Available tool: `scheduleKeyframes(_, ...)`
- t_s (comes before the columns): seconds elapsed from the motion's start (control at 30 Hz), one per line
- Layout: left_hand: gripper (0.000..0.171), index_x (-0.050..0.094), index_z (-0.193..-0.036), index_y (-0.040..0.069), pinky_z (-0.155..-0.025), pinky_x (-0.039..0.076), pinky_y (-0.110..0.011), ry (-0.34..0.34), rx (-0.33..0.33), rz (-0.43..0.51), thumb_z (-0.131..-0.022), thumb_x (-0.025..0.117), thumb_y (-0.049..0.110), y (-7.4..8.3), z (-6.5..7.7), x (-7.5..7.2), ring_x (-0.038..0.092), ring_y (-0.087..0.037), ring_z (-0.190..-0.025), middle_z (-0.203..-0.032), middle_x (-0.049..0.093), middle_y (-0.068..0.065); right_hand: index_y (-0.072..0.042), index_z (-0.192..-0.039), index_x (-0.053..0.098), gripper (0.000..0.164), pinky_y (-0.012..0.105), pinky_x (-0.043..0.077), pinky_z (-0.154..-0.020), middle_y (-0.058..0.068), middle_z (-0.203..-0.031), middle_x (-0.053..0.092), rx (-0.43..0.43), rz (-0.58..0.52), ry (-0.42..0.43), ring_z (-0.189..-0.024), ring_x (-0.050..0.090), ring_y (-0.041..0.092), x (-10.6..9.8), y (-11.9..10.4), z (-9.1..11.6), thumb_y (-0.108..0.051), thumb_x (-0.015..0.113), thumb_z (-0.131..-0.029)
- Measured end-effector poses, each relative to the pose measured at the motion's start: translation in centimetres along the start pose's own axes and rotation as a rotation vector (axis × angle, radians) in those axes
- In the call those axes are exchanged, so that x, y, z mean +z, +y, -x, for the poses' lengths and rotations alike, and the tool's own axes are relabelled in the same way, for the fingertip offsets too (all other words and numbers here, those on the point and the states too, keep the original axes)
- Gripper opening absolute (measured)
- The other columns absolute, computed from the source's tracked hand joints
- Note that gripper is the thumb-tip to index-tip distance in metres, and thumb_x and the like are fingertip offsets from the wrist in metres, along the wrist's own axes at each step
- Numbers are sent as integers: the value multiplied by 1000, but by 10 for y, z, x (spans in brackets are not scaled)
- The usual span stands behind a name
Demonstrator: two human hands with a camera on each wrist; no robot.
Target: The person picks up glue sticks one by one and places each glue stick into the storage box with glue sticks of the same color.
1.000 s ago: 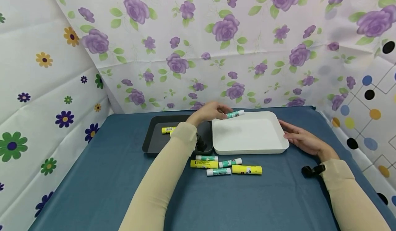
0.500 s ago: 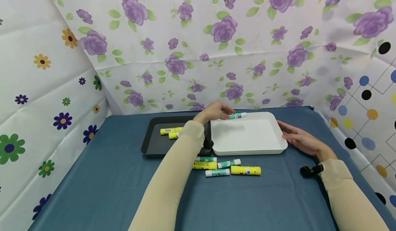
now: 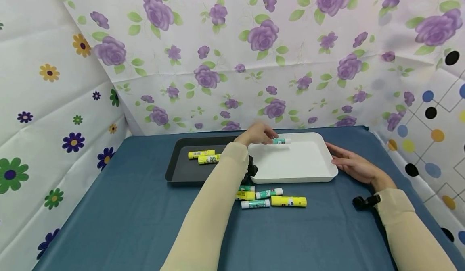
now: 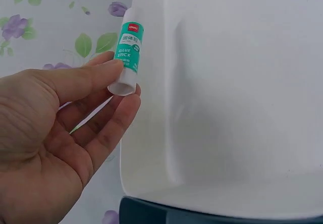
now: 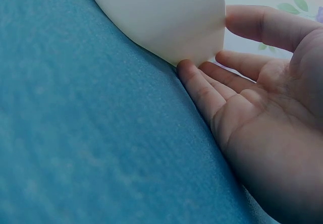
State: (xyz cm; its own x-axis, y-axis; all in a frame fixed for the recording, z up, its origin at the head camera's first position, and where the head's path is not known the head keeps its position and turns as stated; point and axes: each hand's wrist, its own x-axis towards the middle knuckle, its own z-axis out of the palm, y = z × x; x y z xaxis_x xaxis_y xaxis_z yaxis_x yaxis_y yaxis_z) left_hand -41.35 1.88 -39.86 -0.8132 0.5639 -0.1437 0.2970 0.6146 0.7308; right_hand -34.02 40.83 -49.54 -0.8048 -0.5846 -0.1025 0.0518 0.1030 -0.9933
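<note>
My left hand [image 3: 258, 134] pinches a small green-and-white glue stick [image 3: 281, 141] above the back left part of the white tray [image 3: 298, 164]. In the left wrist view, thumb and fingers grip the lower part of that glue stick, and its white upper end points away. My right hand [image 3: 357, 167] touches the right end of the white tray with extended fingers. The right wrist view shows those fingertips against the outside of the tray wall. In the black tray [image 3: 178, 170] lie two yellow glue sticks [image 3: 201, 154], partly near my left sleeve.
In front of the trays lie a yellow glue stick [image 3: 289, 201], a green-and-white glue stick [image 3: 255, 204], another green-and-white one [image 3: 269, 192], and more partly behind my left sleeve. Blue cloth [image 3: 127, 214] covers the table. A flowered curtain [image 3: 232, 61] hangs behind it.
My left hand has moved a little right and lower over the white tray, carrying the glue stick. My right hand stays at the tray's right end.
</note>
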Motion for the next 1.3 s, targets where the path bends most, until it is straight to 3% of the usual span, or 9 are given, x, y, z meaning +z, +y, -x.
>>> scheduleKeyframes(0.13, 28, 75, -125, 1, -83, 58, -23, -10, -6, 6, -97, 72, 1, 0, -3, 3, 67, -20, -102, -117, 71, -14, -19, -169, -2, 73, 13, 41, -105, 10, -174, -13, 4, 1, 9, -134, 35, -17, -1, 1, 0, -10, 43, -113)
scheduleKeyframes(0.57, 27, 77, -120, 3, -71, 51, -18, 21, -70, -97, -94, 73, -4, 1, -5, 13, 59, -10, -80, -112, 72, -11, -17, -169, -2, 72, 14, 42, -106, 11, -174, -12, -7, -3, 19, -134, 36, -17, -1, 3, 0, -9, 43, -113)
scheduleKeyframes(0.9, 29, 78, -118, 7, -73, 50, -21, 40, -58, -209, -93, 72, -6, 4, -3, 20, 60, -14, -88, -111, 72, -9, -16, -169, -3, 73, 16, 44, -105, 13, -174, -13, 1, -12, 20, -133, 41, -17, -1, 3, -1, -9, 43, -113)
scheduleKeyframes(1.3, 27, 77, -119, 11, -80, 53, -25, 30, -70, -291, -96, 73, -1, 3, -2, 24, 62, -18, -100, -116, 69, -7, -17, -169, -3, 72, 15, 42, -106, 13, -174, -13, -7, -13, 5, -142, 32, -10, -1, 2, -1, -8, 42, -113)
